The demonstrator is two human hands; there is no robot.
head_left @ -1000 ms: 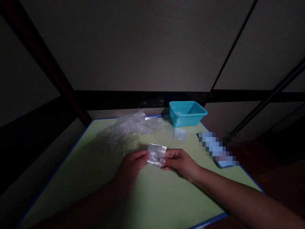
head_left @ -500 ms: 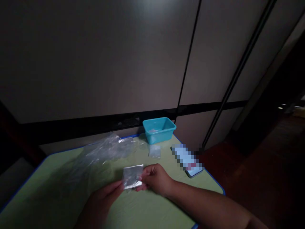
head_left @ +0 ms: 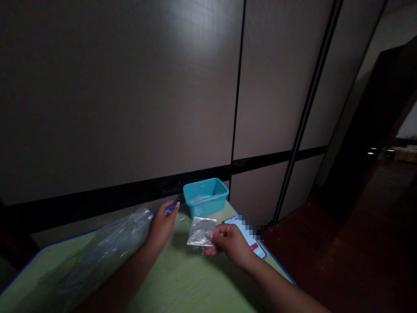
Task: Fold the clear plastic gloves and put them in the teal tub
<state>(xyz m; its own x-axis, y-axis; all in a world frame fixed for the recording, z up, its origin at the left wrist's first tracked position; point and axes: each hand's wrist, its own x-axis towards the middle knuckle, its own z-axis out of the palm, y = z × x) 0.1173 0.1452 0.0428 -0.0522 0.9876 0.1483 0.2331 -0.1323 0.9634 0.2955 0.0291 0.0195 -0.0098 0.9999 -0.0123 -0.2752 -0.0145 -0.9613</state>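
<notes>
A flat, silvery square packet (head_left: 201,231) is pinched at its right edge between the thumb and fingers of my right hand (head_left: 230,243), above the green table. My left hand (head_left: 163,226) reaches forward with thumb and fingers apart, holding nothing visible. It is close to the left side of a small turquoise plastic basin (head_left: 208,208), which has some clear or whitish plastic pieces inside. The silvery packet hides part of the tabletop in front of the basin.
Crumpled clear plastic (head_left: 107,248) lies on the left of the green table (head_left: 182,282), partly behind my left forearm. A phone (head_left: 257,248) with a lit screen lies at the right edge. A panelled cabinet (head_left: 130,95) stands right behind the table.
My left hand has let go of the silvery packet and moved forward towards the basin. My right hand still holds the packet, now nearer the basin. The camera view has shifted.
</notes>
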